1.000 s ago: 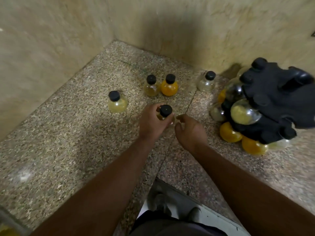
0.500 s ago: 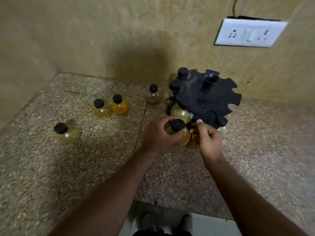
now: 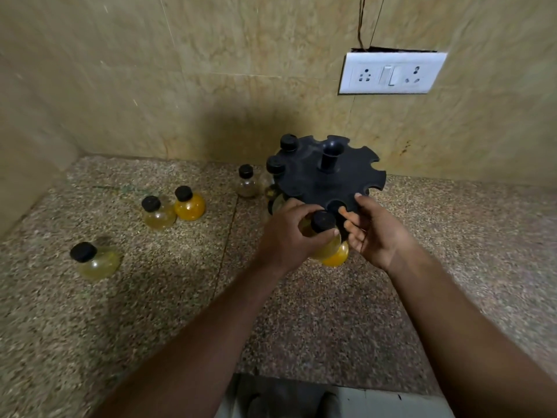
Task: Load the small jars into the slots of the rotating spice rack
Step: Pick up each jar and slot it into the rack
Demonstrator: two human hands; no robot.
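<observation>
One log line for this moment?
left hand: holds jar at rack front slot | right hand: steadies rack | counter: four jars loose

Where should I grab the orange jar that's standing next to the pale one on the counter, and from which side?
Take the orange jar by its narrow neck just under the black cap, coming down from above. It stands upright, so the cap faces up and is clear. The round belly is wide and probably slippery, and the pale jar sits close on its left, so a side grip is likely cramped there.

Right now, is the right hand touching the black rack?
Touching. The head view shows the right hand with fingertips on the spice rack's top disc rim.
</observation>
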